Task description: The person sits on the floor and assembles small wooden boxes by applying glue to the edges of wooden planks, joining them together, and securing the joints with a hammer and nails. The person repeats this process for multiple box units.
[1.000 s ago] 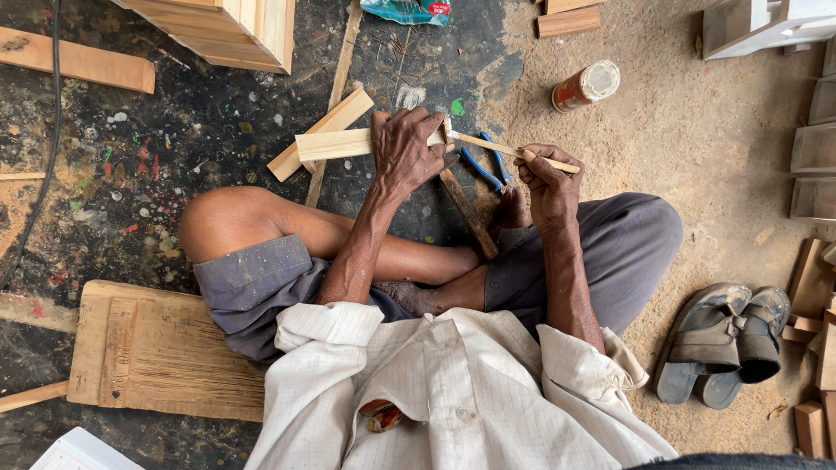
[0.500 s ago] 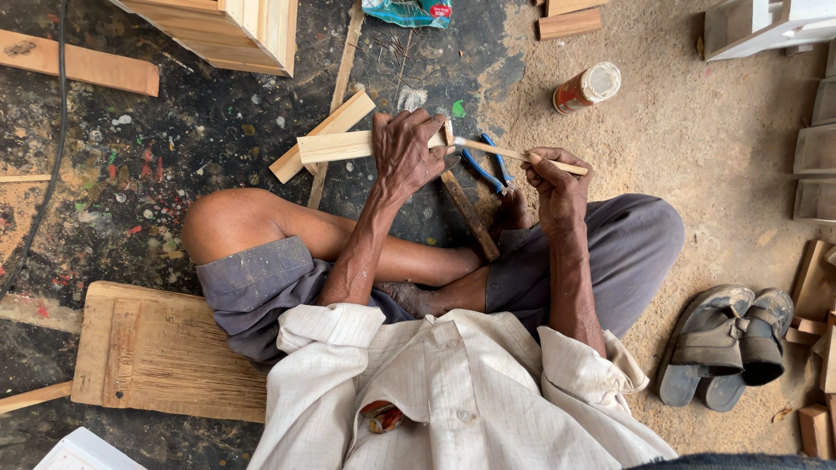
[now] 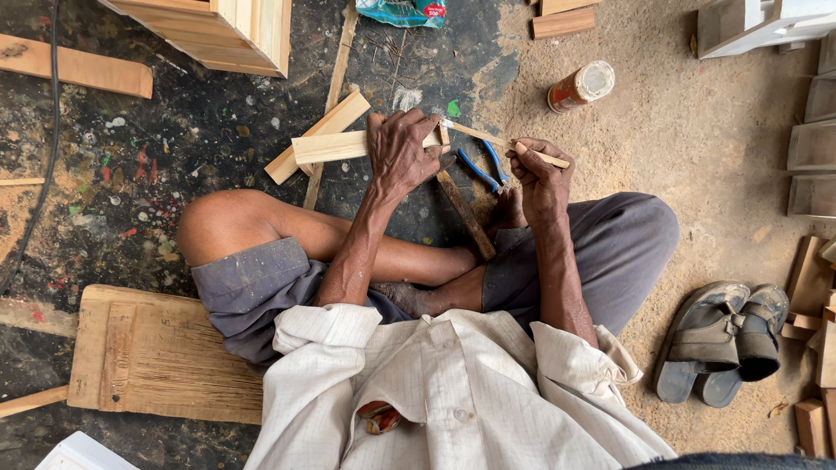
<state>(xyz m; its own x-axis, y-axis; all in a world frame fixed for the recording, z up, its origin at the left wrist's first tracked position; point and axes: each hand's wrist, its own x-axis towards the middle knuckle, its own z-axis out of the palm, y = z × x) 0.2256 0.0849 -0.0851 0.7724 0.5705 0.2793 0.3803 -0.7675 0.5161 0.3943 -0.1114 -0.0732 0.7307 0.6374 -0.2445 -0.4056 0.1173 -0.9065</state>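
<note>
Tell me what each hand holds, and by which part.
The left hand presses down on the right end of a pale flat wooden strip. The right hand pinches a thin wooden stick near its right end.

Dark, paint-flecked floor [image 3: 131, 183] on the left meets sandy ground [image 3: 697, 174] on the right under even daylight.

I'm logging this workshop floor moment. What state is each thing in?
left hand: pressing down on wooden strip
right hand: gripping thin stick
blue-handled pliers: lying on floor, untouched
hammer: lying on floor
can: tipped on its side
sandals: off, side by side
</note>
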